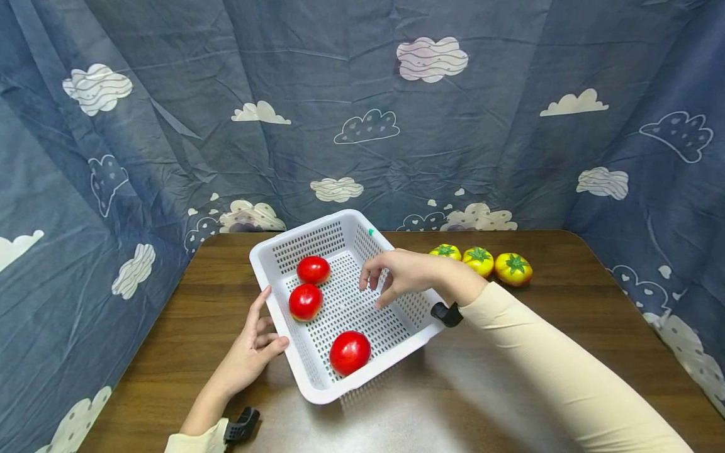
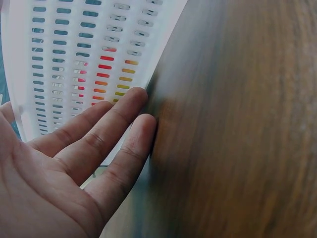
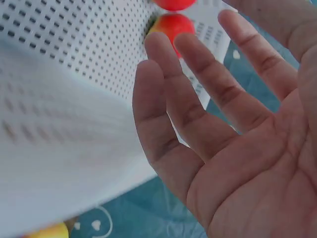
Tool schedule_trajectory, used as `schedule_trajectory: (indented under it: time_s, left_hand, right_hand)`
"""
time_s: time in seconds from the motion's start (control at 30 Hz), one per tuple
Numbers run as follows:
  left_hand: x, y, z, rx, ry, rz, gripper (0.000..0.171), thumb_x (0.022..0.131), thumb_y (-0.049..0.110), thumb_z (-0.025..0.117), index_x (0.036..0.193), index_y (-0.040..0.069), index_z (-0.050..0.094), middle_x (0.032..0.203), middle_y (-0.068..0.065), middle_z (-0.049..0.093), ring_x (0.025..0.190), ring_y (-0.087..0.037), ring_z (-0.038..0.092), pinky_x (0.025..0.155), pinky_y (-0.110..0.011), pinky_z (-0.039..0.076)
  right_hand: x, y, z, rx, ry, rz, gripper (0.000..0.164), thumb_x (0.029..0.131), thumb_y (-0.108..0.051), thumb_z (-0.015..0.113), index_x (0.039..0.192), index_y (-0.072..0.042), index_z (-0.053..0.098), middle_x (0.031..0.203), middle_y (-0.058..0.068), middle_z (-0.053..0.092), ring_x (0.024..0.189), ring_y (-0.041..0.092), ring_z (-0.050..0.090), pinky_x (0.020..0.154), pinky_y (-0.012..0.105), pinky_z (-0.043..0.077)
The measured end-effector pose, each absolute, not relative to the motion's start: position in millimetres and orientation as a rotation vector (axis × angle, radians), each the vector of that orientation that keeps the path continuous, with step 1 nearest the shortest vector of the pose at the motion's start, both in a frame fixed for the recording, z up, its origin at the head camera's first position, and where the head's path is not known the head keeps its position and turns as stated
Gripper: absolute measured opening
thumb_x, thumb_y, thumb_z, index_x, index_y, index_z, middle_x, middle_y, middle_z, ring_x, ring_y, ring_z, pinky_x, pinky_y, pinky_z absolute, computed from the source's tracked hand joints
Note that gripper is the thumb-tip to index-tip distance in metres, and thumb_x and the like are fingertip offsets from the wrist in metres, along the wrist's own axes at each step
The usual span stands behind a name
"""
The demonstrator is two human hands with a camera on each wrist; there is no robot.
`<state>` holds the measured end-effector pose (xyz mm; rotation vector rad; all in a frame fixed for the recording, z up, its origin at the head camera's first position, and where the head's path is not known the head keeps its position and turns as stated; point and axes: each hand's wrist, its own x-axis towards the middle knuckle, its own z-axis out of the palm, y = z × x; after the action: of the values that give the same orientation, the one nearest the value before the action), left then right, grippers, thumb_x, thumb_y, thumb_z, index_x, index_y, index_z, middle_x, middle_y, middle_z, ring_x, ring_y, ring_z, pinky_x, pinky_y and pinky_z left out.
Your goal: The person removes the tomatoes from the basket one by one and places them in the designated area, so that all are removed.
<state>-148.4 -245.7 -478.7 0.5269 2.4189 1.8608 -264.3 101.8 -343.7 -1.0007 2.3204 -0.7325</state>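
"Where is the basket?"

"The white slotted basket (image 1: 391, 356) sits in the middle of the counter (image 1: 175, 346), turned so that one corner points towards us."

"And the left hand?"

"The left hand (image 1: 251, 349) is at the basket's left side, index fingertip and thumb touching the rim. Its grip is released; in the left wrist view the fingers lie nearly straight by the outer wall."

"What about the right one?"

"The right hand (image 1: 399, 274) hangs over the right half of the basket, fingers loosely bent. Grip released there too, with nothing in it."

"What's inside?"

"Three red fruits. The far red fruit (image 1: 313, 270) and the middle red fruit (image 1: 306, 302) are close together along the left wall. The near red fruit (image 1: 350, 353) lies apart from them, by the near wall."

"Anything outside it?"

"Three yellow fruits (image 1: 477, 261) with green leafy tops, in a row on the counter's far right. The right forearm covers part of the leftmost. Beyond the counter hangs a blue cloth (image 1: 306, 157) printed with clouds."
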Motion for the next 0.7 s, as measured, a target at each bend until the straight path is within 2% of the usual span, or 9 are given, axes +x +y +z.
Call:
schedule_trajectory:
  time_s: [0.2, 0.4, 0.57, 0.63, 0.7]
  left_hand:
    - [-149.5, -246.9, -480.4, 0.528, 2.426, 1.851, 0.098, 0.101, 0.002, 0.068, 0.173, 0.018, 0.003, 0.14, -0.044, 0.054, 0.103, -0.005, 0.075, 0.085, -0.024, 0.062]
    - [-149.3, -247.3, -480.3, 0.536, 2.423, 1.86, 0.098, 0.101, 0.002, 0.068, 0.173, 0.019, 0.003, 0.139, -0.044, 0.055, 0.102, -0.005, 0.075, 0.085, -0.025, 0.062]
    - [-148.8, -247.5, -481.2, 0.537, 2.417, 1.863, 0.098, 0.102, 0.003, 0.068, 0.173, 0.022, 0.003, 0.139, -0.043, 0.055, 0.102, -0.006, 0.075, 0.086, -0.025, 0.062]
    - [-149.2, -247.5, -481.4, 0.539, 2.42, 1.86, 0.098, 0.102, 0.003, 0.068, 0.173, 0.023, 0.003, 0.139, -0.043, 0.056, 0.102, -0.007, 0.075, 0.086, -0.026, 0.062]
    - [-149.6, -247.7, -481.4, 0.537, 2.425, 1.856, 0.098, 0.102, 0.003, 0.068, 0.173, 0.023, 0.004, 0.139, -0.042, 0.056, 0.102, -0.007, 0.075, 0.086, -0.026, 0.062]
  right_hand:
    - [-258.3, 86.6, -349.1, -1.083, 2.233, -0.683, 0.023, 0.087, -0.01, 0.09, 0.105, -0.013, 0.076, 0.098, 0.003, 0.074, 0.088, 0.012, 0.07, 0.087, 0.025, 0.061]
    - [-251.3, 73.7, -352.9, -1.107, 2.186, -0.632, 0.02, 0.086, -0.009, 0.09, 0.102, -0.013, 0.079, 0.1, 0.008, 0.078, 0.089, 0.004, 0.067, 0.085, 0.02, 0.059]
    - [-247.4, 65.9, -355.7, -1.018, 2.119, -0.642, 0.021, 0.088, -0.007, 0.088, 0.106, -0.014, 0.081, 0.107, 0.012, 0.077, 0.084, 0.011, 0.068, 0.069, 0.025, 0.06]
    - [-246.2, 63.4, -357.0, -0.974, 2.092, -0.639, 0.023, 0.088, -0.006, 0.087, 0.109, -0.014, 0.081, 0.112, 0.014, 0.077, 0.088, 0.015, 0.069, 0.065, 0.03, 0.062]
    - [-245.2, 61.3, -359.5, -0.934, 2.081, -0.635, 0.025, 0.088, -0.005, 0.088, 0.11, -0.015, 0.082, 0.115, 0.013, 0.076, 0.096, 0.018, 0.069, 0.068, 0.037, 0.065]
